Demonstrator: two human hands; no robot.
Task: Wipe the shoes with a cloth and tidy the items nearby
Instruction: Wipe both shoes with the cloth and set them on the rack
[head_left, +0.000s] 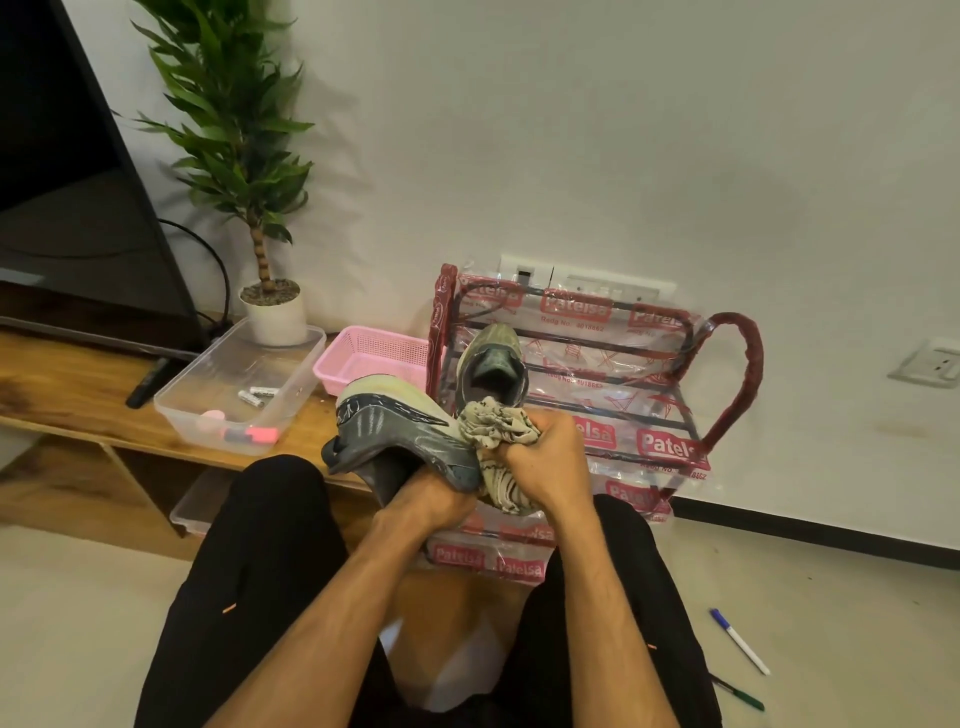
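Observation:
My left hand grips a grey and cream shoe from below, holding it on its side above my knees. My right hand is closed on a crumpled beige patterned cloth, pressed against the shoe's toe end. A second matching shoe rests on the upper rails of a plastic-wrapped red shoe rack right behind my hands.
A wooden low unit on the left carries a TV, a remote, a potted plant, a clear tub with batteries and a pink marker, and a pink basket. Two pens lie on the floor at right.

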